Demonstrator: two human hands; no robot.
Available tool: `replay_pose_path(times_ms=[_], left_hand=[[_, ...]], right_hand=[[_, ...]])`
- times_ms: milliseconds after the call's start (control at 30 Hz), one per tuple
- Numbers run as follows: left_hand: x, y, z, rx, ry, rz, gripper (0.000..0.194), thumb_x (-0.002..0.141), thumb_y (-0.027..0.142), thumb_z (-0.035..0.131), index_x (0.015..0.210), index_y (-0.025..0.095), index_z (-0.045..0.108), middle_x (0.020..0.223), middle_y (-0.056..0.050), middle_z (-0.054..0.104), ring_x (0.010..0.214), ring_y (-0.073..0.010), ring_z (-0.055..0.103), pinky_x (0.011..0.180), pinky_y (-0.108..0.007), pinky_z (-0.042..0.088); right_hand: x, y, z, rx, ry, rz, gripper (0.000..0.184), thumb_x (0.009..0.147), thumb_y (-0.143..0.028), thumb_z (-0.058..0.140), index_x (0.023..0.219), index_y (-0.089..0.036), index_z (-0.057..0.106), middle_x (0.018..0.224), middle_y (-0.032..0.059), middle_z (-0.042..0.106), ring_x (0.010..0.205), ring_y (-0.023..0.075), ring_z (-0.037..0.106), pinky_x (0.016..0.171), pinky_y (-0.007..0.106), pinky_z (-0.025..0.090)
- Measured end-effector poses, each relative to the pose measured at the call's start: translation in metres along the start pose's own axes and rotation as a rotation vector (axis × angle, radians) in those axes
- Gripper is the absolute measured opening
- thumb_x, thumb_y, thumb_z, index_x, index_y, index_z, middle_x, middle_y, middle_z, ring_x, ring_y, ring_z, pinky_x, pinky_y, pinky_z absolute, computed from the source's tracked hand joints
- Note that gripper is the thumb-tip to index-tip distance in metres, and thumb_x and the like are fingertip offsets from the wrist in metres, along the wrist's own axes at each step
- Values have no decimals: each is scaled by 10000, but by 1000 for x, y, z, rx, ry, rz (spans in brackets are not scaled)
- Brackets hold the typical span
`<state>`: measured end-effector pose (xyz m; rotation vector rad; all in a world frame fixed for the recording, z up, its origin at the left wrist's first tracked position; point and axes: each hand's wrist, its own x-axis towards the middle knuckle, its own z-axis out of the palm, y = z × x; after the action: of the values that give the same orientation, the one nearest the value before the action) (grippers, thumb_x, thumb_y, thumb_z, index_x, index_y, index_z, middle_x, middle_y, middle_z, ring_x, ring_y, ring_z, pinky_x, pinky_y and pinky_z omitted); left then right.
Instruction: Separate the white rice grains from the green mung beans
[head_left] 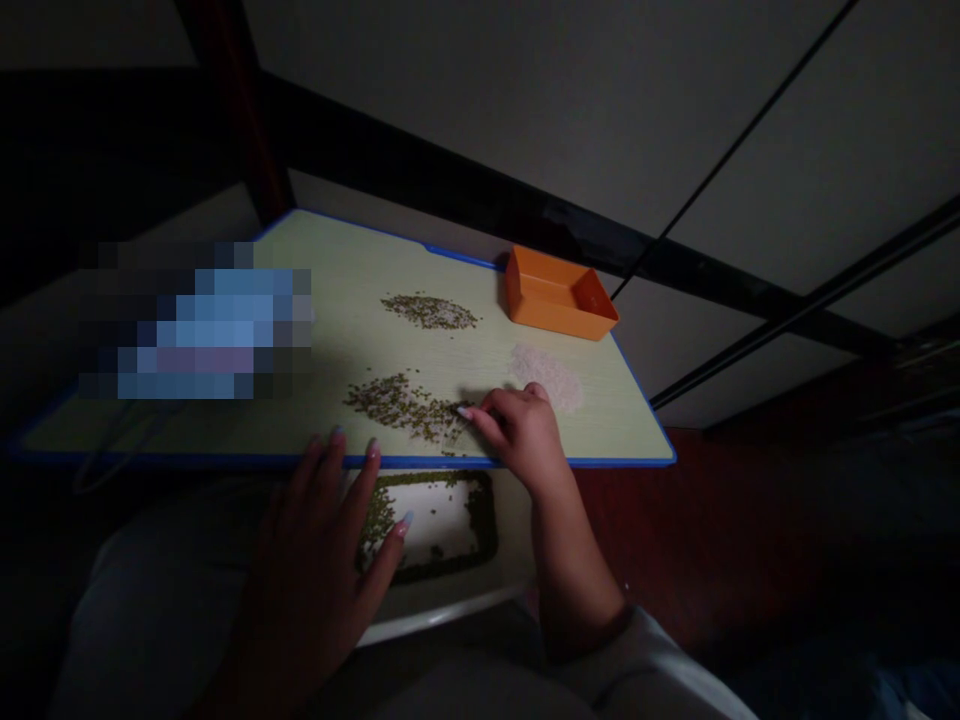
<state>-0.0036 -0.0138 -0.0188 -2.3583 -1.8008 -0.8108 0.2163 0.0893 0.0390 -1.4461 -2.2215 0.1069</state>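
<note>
At the right end of the near pile of small green beans mixed with white grains (409, 405), my right hand (525, 425) is curled, thumb and fingertips brought together at the beans. Whatever lies between those fingertips is too small to make out. My left hand (330, 540) is open with spread fingers, by the table's near edge and partly over a white tray (431, 515). Green beans line the tray's edges and gather at its left side. A second mixed pile (429, 311) lies farther back. Rice-like white grains (547, 375) form a separate patch just beyond my right hand.
An orange open box (562, 295) stands at the back right of the pale green, blue-edged table (337, 260). A blurred-out bluish object (225, 325) is at the table's left. Pale panels (525, 100) rise behind, and reddish floor (712, 520) shows at right.
</note>
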Motion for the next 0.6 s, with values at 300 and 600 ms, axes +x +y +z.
replay_pose_path(times_ms=[300,600], left_hand=[[0,1,-1,-9,1,1,731,903,378,500,1552,216,205,1599,-245,322,1522,-423,264,1132,-644,395],[-1,1,-3,-2,-2,-8,746,900,375,508,1557,229,186,1598,-245,329,1519,-421,275,1126,-653,397]], right_hand=[[3,-5,-3,-54,-58,-12,305,992,-426,580,816,-201,685,762,33,742,723,172,621,832,314,315],[-2,-4,-2,93,-40,-41,273,964,-403,632,783,-201,657,706,-2,705,668,145,588,816,283,339]])
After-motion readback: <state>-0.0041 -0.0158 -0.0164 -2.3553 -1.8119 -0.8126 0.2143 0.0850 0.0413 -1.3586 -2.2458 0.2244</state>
